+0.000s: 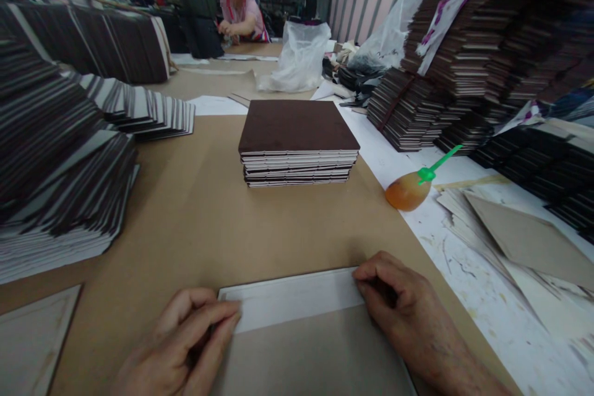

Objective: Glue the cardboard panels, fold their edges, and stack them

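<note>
White paper flap (297, 298) on grey board (320, 356): my left hand (185, 346) and right hand (403, 309) pinch its corners; uneven pressure risks creases.

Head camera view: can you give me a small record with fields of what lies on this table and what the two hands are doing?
left hand: fingertips on the near-left corner of the white strip
right hand: curled over the strip's right corner
grey board: flat between the hands, white strip along its far edge
brown stack: neat, in the middle of the table
orange bottle: on its side right of the stack, green nozzle
side piles: slanted, left; more on the right
other person: seated at the far end
</note>
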{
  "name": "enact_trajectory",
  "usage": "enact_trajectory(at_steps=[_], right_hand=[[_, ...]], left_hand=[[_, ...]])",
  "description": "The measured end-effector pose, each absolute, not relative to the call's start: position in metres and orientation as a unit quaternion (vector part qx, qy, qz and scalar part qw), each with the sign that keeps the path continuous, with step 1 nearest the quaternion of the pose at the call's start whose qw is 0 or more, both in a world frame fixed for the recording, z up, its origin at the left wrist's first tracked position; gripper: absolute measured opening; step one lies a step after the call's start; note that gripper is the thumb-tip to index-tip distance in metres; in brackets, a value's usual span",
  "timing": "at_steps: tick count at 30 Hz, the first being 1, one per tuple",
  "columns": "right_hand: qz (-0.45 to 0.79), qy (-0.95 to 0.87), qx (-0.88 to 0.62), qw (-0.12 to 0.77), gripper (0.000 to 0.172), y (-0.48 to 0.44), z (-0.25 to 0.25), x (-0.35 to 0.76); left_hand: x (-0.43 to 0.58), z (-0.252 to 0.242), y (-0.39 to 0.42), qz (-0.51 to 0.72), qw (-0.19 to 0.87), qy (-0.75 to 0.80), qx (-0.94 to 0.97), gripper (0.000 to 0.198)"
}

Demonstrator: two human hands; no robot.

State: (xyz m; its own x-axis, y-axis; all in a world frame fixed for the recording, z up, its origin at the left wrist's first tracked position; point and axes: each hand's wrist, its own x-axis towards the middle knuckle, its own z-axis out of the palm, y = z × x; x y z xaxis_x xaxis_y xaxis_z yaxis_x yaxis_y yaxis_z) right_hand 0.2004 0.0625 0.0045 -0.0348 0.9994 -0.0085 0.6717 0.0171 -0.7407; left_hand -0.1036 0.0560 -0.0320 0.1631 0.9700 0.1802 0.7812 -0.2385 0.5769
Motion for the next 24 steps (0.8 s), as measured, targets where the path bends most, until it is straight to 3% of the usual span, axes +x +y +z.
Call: enact_trajectory(at_steps=[12,16,24], right_hand=[[0.278,-0.570,-0.720,0.282,0.020,0.067,0.008,0.223],[0.248,-0.542,-0.749,0.290,0.028,0.059,0.018,0.236],[0.137,-0.702,-0.677,0.173,0.029,-0.014,0.029,0.232]], left_hand=[[-0.099,-0.025,0.057,0.227,0.203,0.614,0.728,0.025],[-0.094,-0.022,0.058,0.249,0.217,0.611,0.720,0.023],[-0.115,0.012,0.016,0.171,0.197,0.629,0.733,0.025]])
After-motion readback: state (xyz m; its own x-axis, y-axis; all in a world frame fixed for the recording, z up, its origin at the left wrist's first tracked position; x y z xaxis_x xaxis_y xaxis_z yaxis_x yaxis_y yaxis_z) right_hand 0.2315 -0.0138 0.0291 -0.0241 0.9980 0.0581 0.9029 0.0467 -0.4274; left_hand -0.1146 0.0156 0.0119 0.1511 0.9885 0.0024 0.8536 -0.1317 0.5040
